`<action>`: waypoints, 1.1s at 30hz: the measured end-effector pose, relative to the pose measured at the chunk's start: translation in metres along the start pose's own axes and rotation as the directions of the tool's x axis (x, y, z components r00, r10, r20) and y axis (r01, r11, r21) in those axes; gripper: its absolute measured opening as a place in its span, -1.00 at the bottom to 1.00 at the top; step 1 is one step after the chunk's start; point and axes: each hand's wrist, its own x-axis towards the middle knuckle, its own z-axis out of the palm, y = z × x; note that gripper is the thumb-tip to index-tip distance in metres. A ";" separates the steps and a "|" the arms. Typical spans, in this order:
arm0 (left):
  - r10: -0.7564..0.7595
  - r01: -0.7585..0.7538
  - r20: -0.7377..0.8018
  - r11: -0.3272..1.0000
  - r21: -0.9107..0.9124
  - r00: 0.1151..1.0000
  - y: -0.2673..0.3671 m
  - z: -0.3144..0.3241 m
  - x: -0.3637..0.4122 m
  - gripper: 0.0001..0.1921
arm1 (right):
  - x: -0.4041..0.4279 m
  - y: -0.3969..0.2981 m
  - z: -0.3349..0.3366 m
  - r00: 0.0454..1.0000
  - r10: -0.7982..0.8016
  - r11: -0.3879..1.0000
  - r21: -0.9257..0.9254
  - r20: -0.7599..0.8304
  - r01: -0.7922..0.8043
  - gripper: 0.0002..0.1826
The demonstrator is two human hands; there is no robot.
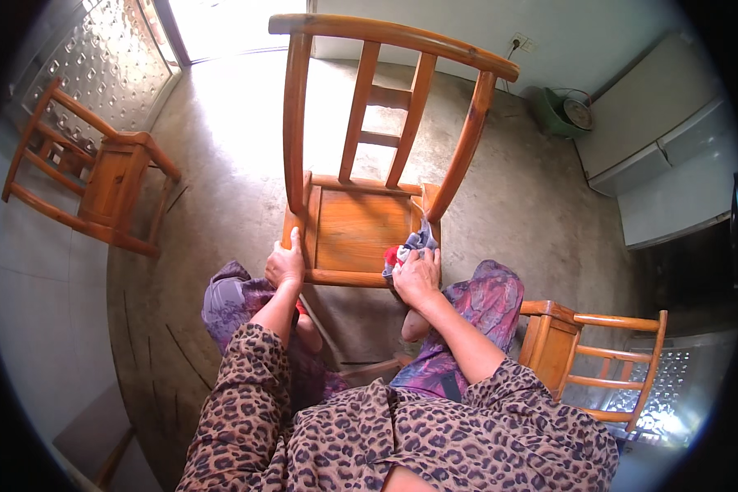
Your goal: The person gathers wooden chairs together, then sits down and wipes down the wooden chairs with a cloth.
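Note:
A wooden chair (363, 230) with a slatted back stands upright before me, its seat front close to my knees. My left hand (285, 264) grips the left front part of the seat frame, thumb on top. At the right front corner of the seat, my right hand (417, 275) presses a bunched cloth (421, 238) in grey, red and white against the frame. Part of the cloth reaches back towards the foot of the right back post. The palm and the undersides of the fingers of my right hand are hidden.
A second wooden chair (114, 184) is by the wall at the left, and another (559, 344) is close by my right leg. A green basin (553, 117) sits beside a pale cabinet (658, 117) at the back right. Thin dark sticks lie on the concrete floor at the left.

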 end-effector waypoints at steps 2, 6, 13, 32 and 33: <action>0.005 -0.005 0.006 1.000 0.001 1.000 0.001 0.000 0.000 -0.22 | 0.005 0.007 0.020 0.991 -0.043 0.999 -0.023 -0.128 0.041 -0.24; 0.007 -0.007 -0.024 1.000 0.004 1.000 -0.001 0.003 0.002 -0.22 | 0.028 0.007 0.044 0.914 -0.128 0.989 -0.119 -0.384 0.088 -0.18; 0.018 -0.018 -0.022 1.000 -0.021 1.000 0.001 0.005 -0.001 -0.22 | 0.091 0.020 0.015 0.937 -0.210 0.978 -0.083 -0.278 0.194 -0.19; 0.000 0.000 -0.001 1.000 -0.001 1.000 0.001 0.001 0.002 -0.24 | 0.089 -0.014 0.052 0.827 -0.329 0.897 0.125 -0.455 0.425 -0.42; -0.008 0.008 -0.013 1.000 -0.009 1.000 -0.002 0.002 0.002 -0.24 | 0.096 -0.027 0.057 0.826 -0.331 0.894 0.129 -0.456 0.429 -0.42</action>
